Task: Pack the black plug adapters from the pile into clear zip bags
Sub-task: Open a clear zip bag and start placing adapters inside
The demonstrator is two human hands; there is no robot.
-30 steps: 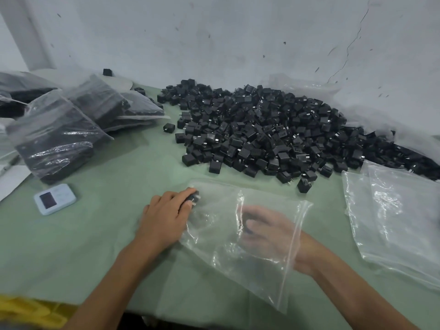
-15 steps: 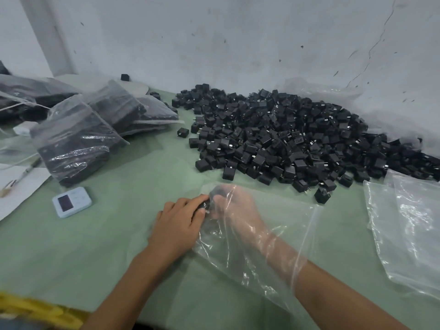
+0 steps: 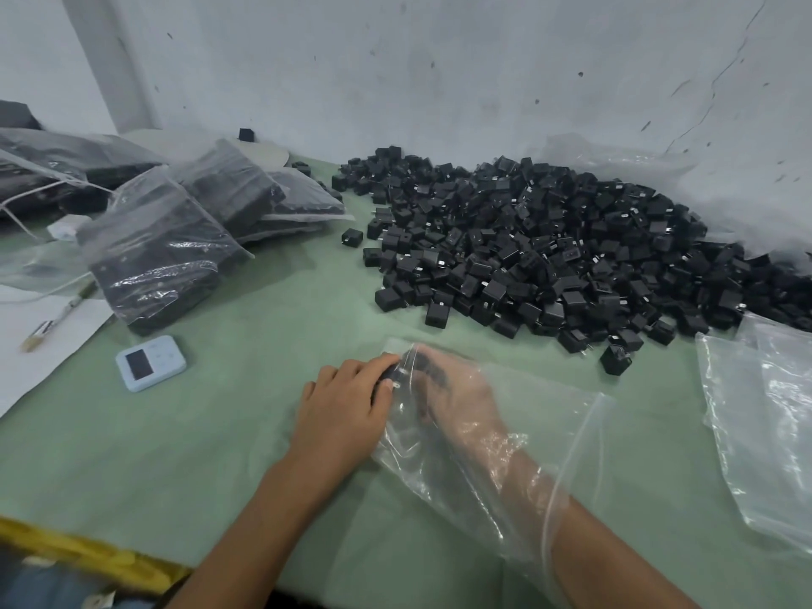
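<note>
1. the clear zip bag [image 3: 562, 415] lies flat on the green table [image 3: 219, 454], and the right hand [image 3: 461, 393] is pushed deep inside it, with plastic bunched around the wrist.
2. through the film, the right hand's fingers curl around a few dark adapters [image 3: 433, 375] up at the bag's far corner. it's hazy in there, so i can't count them.
3. the left hand [image 3: 347, 410] is outside the bag, right against that same corner. its fingers curl down over a black adapter [image 3: 392, 380] with a metal prong showing. i can't tell whether that one is inside the plastic or just beside it.
4. the two hands are touching through the bag, fingertips together.
5. the big pile [image 3: 549, 257] of black plug adapters sits loose on the table beyond the hands, spreading right along the wall. one stray adapter [image 3: 615, 359] stands on its near edge, close to the bag.
6. off to the left, filled bags [image 3: 158, 257] are stacked and leaning on each other, all packed dark with adapters.
7. on the right, empty bags [image 3: 764, 432] lie in a flat, overlapping heap with nothing visible inside.
8. near the left hand there's a small pale blue device [image 3: 150, 363] with a dark screen. further left, a brush [image 3: 55, 320] rests on white paper [image 3: 39, 367].
</note>
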